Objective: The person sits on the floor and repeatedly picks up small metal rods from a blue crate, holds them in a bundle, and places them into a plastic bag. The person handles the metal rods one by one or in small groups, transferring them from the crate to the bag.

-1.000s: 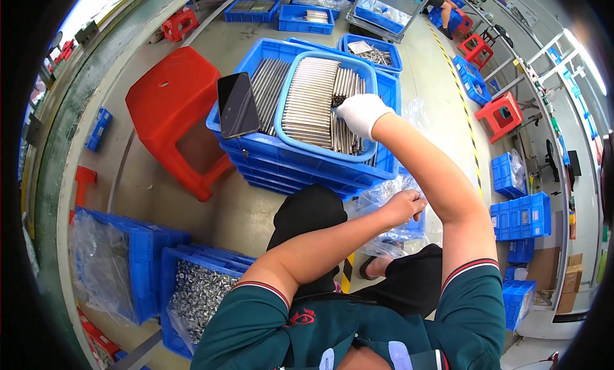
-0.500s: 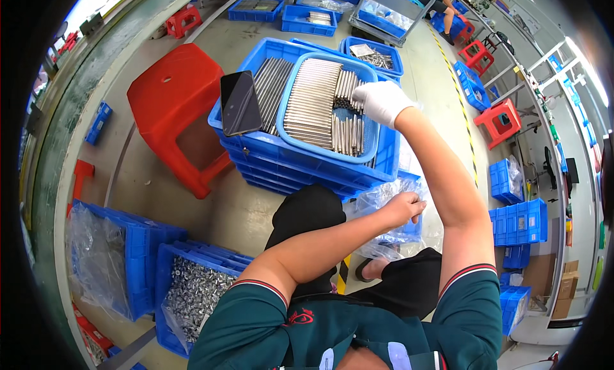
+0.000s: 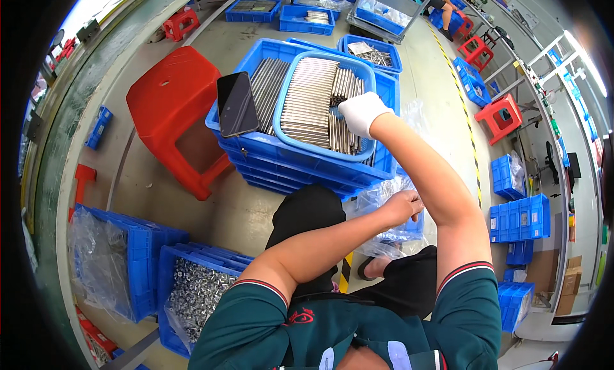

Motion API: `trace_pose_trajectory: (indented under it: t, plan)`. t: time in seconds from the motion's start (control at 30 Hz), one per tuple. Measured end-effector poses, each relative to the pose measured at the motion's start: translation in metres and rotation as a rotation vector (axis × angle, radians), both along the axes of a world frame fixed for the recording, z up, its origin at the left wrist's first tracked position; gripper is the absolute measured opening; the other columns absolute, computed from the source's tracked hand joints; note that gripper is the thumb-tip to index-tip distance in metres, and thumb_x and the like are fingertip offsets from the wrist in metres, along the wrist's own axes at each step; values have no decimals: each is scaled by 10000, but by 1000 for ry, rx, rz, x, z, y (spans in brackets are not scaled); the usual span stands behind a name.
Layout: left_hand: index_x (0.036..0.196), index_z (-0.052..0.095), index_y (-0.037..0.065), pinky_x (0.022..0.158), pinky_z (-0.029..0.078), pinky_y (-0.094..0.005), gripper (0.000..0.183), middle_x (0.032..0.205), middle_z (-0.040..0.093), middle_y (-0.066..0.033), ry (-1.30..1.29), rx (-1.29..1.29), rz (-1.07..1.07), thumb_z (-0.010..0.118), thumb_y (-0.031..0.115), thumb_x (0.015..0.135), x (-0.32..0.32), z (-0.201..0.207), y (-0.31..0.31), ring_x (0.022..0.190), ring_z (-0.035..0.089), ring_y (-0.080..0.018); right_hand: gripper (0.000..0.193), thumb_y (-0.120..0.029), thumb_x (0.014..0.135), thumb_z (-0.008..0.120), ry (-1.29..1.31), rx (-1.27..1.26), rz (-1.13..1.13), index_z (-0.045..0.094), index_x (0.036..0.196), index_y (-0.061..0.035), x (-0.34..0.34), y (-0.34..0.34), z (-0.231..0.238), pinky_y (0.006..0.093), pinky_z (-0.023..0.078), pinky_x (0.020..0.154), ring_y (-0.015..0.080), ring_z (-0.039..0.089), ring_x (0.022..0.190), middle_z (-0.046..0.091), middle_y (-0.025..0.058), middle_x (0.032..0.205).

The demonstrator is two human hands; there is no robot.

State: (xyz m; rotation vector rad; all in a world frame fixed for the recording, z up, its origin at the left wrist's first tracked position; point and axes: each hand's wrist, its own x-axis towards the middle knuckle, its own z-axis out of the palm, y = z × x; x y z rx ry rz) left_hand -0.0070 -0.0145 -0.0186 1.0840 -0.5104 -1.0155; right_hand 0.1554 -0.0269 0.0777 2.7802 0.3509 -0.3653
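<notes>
A light blue tray [image 3: 279, 124] holds silvery metal rods [image 3: 309, 101] in a wide row at its left, with shorter stacks of rods [image 3: 347, 85] at its right. Over those right stacks is my right hand [image 3: 366, 112] in a white glove. Its fingers are curled together at the rods; whether one is in them is hidden. My bare left hand [image 3: 403, 207] is held lower, beside my right forearm and above a blue bin lined with clear plastic [image 3: 378, 197]. Its fingers are closed, and what they may hold cannot be made out.
The tray rests on stacked blue crates [image 3: 300, 168] with darker rods [image 3: 267, 82] and a black phone [image 3: 237, 104] at the left. A red stool [image 3: 169, 92] stands left of them. Lower left, a blue bin holds small metal parts [image 3: 195, 287]. A cart [image 3: 384, 28] stands beyond.
My right hand has moved left and slightly nearer, from the tray's right rim to over the gap between the short rod stacks. My left hand has barely moved.
</notes>
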Motion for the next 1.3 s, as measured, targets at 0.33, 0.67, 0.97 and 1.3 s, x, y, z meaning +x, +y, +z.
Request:
trace_pose_trajectory:
  t: [0.33, 0.67, 0.97, 1.3]
  plan:
    - [812, 574, 10, 564, 414, -280, 235, 680, 565, -51, -28, 33, -16, 539, 221, 907, 1, -5, -2, 602, 537, -128, 262, -138, 815, 492, 23, 148, -44, 665, 993, -54, -2, -1, 9, 404, 510, 796, 344, 648, 893, 663, 192, 943]
    - [890, 601, 45, 530, 383, -212, 238, 692, 554, -1, -80, 72, -48, 548, 276, 918, 2, -9, -5, 627, 516, -71, 501, -458, 762, 657, 159, 199, 47, 615, 1115, -105, -16, -11, 5, 404, 493, 836, 335, 631, 954, 658, 165, 1011]
    - [848, 572, 70, 506, 348, -189, 226, 671, 552, 2, -20, 142, -76, 566, 284, 920, 10, 3, 0, 538, 444, -46, 440, -407, 753, 671, 77, 270, 127, 618, 1019, -60, -25, -26, -7, 422, 489, 809, 350, 631, 897, 657, 168, 938]
    - [845, 541, 83, 533, 340, -183, 238, 713, 567, 6, 25, 190, -16, 536, 303, 934, 17, 10, 4, 584, 442, -39, 369, -300, 844, 564, -373, 803, 284, 596, 1110, -47, -70, -88, 16, 387, 466, 859, 328, 603, 966, 647, 150, 1014]
